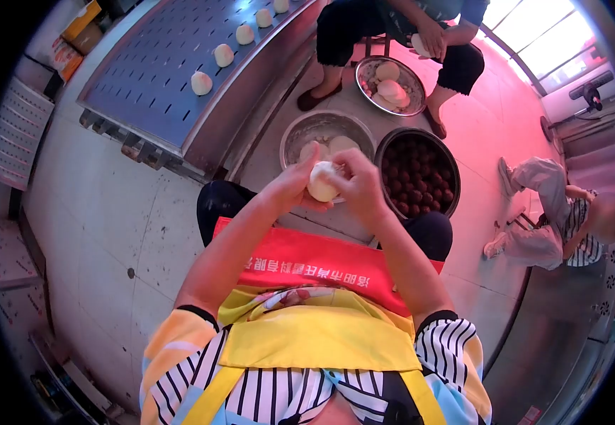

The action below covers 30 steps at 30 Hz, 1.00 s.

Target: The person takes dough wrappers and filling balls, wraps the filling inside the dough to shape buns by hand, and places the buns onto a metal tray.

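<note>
A pale, rounded dough ball is held between my two hands, above my lap. My left hand cups it from the side with the fingers curled beneath. The fingers of my right hand are closed in a pinch at its upper edge. Just beyond my hands stands a metal bowl with pale dough pieces in it, partly covered by my hands. To its right a dark round tub holds several dark brown balls.
A perforated metal tray table stands at the upper left, with several dough balls along its right side. Opposite me sits a person holding dough over another metal bowl. Another person sits at the far right.
</note>
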{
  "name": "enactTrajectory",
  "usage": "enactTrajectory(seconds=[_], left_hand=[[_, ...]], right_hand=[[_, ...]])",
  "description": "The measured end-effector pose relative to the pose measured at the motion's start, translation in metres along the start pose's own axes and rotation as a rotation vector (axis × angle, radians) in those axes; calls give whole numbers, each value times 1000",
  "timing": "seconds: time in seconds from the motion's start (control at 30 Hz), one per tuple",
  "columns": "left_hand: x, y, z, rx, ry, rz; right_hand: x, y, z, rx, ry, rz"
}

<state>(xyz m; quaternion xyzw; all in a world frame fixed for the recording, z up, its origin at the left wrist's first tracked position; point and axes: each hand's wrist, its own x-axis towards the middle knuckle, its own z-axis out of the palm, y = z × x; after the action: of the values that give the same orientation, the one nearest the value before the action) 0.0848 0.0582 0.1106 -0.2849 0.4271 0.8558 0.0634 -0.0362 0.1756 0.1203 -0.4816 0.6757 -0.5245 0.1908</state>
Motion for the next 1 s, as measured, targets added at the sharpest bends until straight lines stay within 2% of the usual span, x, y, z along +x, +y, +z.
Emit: enactTrajectory(seconds=[0.07, 0.1, 0.13, 0.23, 0.3, 0.37, 0.43, 0.53, 0.63, 0.73, 0.83, 0.93, 1.0], left_hand=[[-5, -8, 5, -38, -18, 72], [4, -18, 7, -34, -2, 130], [9, -25, 10, -35, 16, 190], [17, -36, 15, -423, 44, 248], [13, -33, 8, -502, -3, 195], [13, -32, 6, -544, -87, 165], [17, -30, 9, -538, -212, 146], [0, -18, 27, -337, -68, 140], [0, -15, 40, -324, 54, 165], [-5, -9, 32, -272, 1, 161], [-9, 4, 33, -107, -43, 74], [0, -15, 46, -331, 41, 268], [-6, -14, 40, -286, 41, 247]], right_hand=[[3, 3, -12, 303, 20, 298], [4, 11, -10, 401, 23, 342], [2, 13, -7, 303, 7, 287], [1, 0, -6, 49, -77, 116], [0, -19, -12, -41, 59, 12], [-7, -21, -7, -46, 96, -41], [-16, -8, 11, 61, 64, -3], [-26, 2, 23, 320, 79, 179], [-18, 11, 24, 354, 92, 244], [-9, -4, 15, 461, 32, 102], [-11, 3, 13, 537, -40, 213], [-8, 1, 15, 420, 78, 223], [-2, -14, 11, 460, 55, 104]])
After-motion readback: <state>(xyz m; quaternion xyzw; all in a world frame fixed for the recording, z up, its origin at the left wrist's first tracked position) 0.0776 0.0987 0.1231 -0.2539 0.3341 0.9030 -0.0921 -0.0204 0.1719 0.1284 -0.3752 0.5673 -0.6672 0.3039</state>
